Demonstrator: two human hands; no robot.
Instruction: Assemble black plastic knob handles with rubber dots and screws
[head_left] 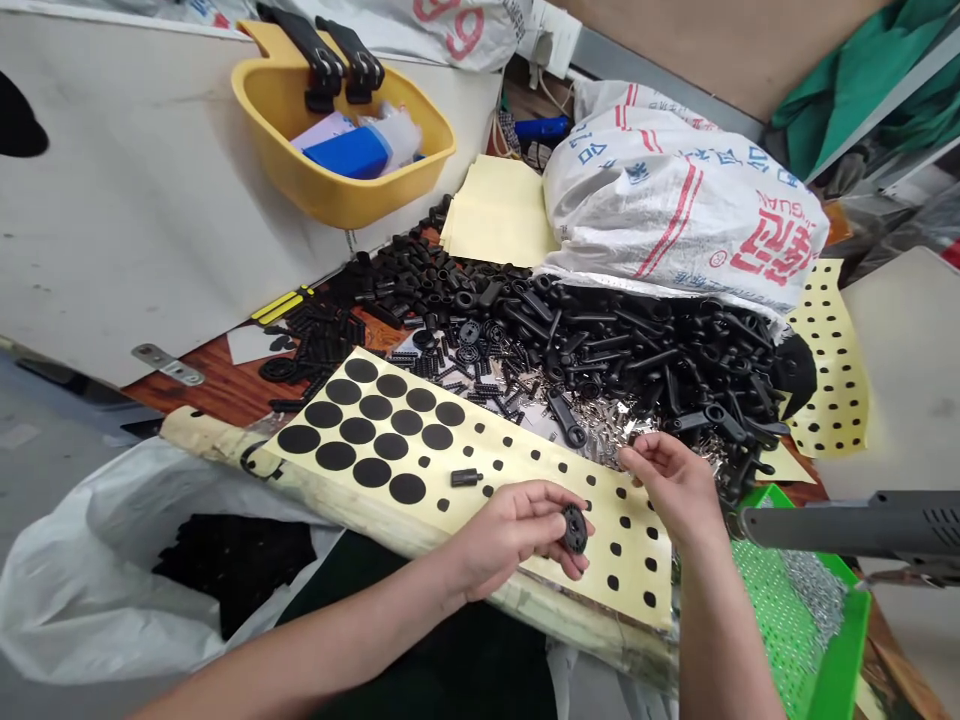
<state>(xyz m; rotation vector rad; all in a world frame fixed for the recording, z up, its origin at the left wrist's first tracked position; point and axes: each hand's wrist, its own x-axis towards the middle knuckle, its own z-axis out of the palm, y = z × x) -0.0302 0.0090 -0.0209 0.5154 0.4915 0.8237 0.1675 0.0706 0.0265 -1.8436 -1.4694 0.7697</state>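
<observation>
My left hand [510,535] holds a small round black plastic disc [574,528] between thumb and fingertips, just above a yellow backing sheet [525,470] dotted with black round stickers. My right hand [671,480] hovers at the sheet's far edge, fingers curled and pinched at a heap of small silvery metal pieces [600,435]; what they hold is too small to make out. A short black peg [466,478] lies on the sheet near my left hand.
A big pile of black plastic parts [600,340] covers the table's middle. Behind it lie a white woven sack [675,200], a yellow tub [330,130] and plain yellow sheets [499,215]. A green tray [840,640] and grey tool [847,525] sit at right, a clear bag [112,560] at left.
</observation>
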